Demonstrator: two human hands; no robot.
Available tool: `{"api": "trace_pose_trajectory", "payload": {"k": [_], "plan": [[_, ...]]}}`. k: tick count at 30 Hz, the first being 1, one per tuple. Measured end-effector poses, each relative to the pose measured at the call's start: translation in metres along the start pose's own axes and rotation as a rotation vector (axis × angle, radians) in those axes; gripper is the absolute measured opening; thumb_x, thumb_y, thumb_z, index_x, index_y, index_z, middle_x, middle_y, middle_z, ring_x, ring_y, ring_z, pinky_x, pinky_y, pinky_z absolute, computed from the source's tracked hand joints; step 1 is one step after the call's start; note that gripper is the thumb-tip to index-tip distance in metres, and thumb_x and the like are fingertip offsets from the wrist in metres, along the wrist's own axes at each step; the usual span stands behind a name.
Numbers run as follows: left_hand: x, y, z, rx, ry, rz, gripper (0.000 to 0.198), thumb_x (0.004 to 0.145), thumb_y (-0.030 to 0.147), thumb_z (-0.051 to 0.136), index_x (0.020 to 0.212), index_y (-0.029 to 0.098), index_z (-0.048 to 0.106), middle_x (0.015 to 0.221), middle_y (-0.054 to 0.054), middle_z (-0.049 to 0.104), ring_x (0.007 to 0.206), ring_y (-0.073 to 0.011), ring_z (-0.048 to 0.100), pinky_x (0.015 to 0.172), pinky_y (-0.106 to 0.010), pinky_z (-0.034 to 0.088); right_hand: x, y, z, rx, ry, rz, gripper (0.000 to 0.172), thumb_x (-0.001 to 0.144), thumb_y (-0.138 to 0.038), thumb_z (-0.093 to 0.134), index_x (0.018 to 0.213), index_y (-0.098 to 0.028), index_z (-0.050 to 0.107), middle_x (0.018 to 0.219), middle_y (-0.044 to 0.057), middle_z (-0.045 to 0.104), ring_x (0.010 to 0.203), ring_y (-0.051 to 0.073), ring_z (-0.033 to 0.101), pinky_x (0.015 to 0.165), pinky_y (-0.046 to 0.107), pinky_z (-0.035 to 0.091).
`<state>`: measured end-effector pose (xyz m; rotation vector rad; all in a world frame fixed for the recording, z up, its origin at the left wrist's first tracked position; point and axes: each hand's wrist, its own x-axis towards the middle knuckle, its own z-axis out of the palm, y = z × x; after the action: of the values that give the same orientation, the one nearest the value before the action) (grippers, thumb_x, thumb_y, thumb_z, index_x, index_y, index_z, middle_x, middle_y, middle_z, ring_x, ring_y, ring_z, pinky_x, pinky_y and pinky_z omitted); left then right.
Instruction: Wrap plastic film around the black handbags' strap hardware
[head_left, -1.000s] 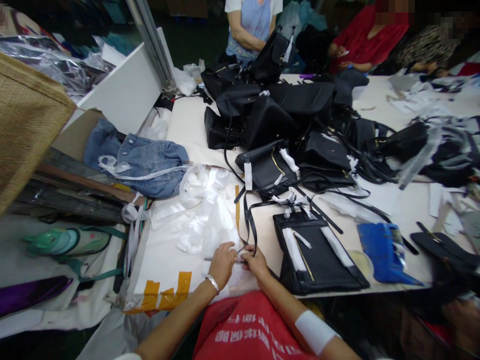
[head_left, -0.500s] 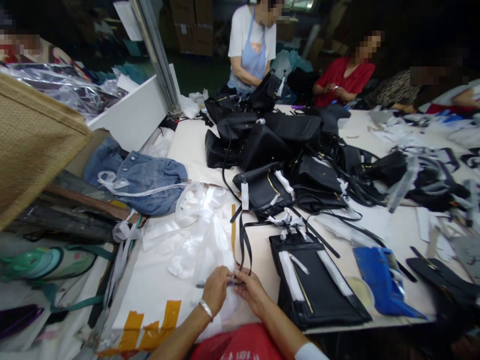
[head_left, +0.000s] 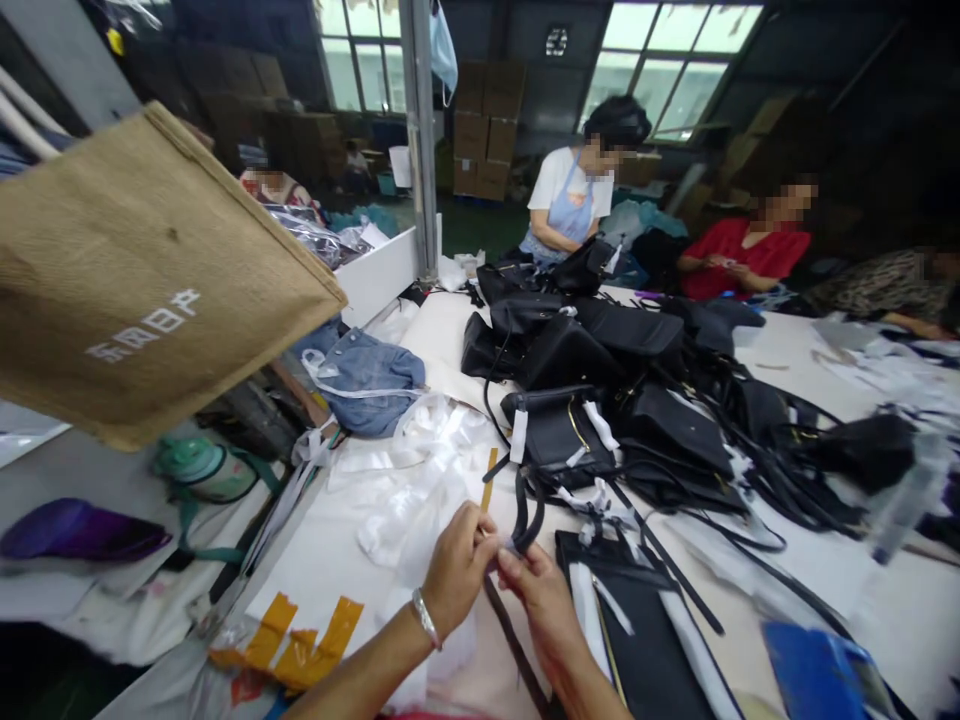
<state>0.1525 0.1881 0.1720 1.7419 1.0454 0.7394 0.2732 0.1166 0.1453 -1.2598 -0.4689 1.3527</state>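
My left hand [head_left: 459,570], with a silver bracelet at the wrist, is closed in a pinch at a black strap [head_left: 529,512]. Close beside it, my right hand [head_left: 546,605] grips the same strap between thumb and fingers. The strap loops up above the hands, and a long end hangs down between my forearms. A bit of whitish film seems to be at the fingertips, too blurred to make out. To the right lies a flat black bag [head_left: 652,640] with white-wrapped edges and a gold zipper. Thin white plastic bags [head_left: 405,520] lie left of my hands.
Black handbags [head_left: 570,350] are heaped across the table's middle. A denim garment [head_left: 371,380] lies at the left, below a tan hanging bag [head_left: 157,290]. A blue piece [head_left: 821,670] lies at the lower right. A co-worker in an apron [head_left: 574,195] and others work across the table.
The view has tilted up and turned left. My hands have brought the black strap up, now bent in a loop above them with an end hanging below.
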Motion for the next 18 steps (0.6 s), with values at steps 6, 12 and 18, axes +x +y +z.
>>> {"api": "trace_pose_trajectory", "payload": {"k": [6,12,18], "plan": [[-0.002,-0.007,0.018,0.207,-0.429,0.289,0.033,0.076,0.043,0.064,0.101,0.021,0.058,0.098,-0.004,0.064,0.092,-0.0196,0.056,0.087,-0.032,0.04,-0.032,-0.034,-0.063,0.231,0.056,0.01,0.018,0.073,-0.031,0.073,0.08,-0.019,0.062,0.068,-0.003,0.052,0.06,0.009,0.046,0.058,0.022,0.043],[0.036,-0.06,0.031,0.514,-0.517,0.158,0.013,0.074,0.031,0.066,0.072,0.019,0.062,0.081,-0.004,0.068,0.087,-0.0213,0.059,0.095,-0.041,0.034,-0.055,-0.048,-0.126,0.546,0.244,-0.005,0.026,0.061,-0.025,0.08,0.082,-0.023,0.065,0.066,-0.003,0.055,0.054,0.009,0.048,0.051,0.023,0.047],[0.005,-0.056,0.001,0.496,-0.669,-0.038,0.015,0.067,0.031,0.066,0.06,0.02,0.058,0.053,-0.003,0.061,0.058,-0.0238,0.062,0.064,-0.038,0.048,-0.063,-0.066,-0.158,0.541,0.337,-0.061,0.024,0.063,-0.029,0.077,0.084,-0.025,0.066,0.077,0.001,0.062,0.06,0.013,0.053,0.049,0.025,0.048]]}}
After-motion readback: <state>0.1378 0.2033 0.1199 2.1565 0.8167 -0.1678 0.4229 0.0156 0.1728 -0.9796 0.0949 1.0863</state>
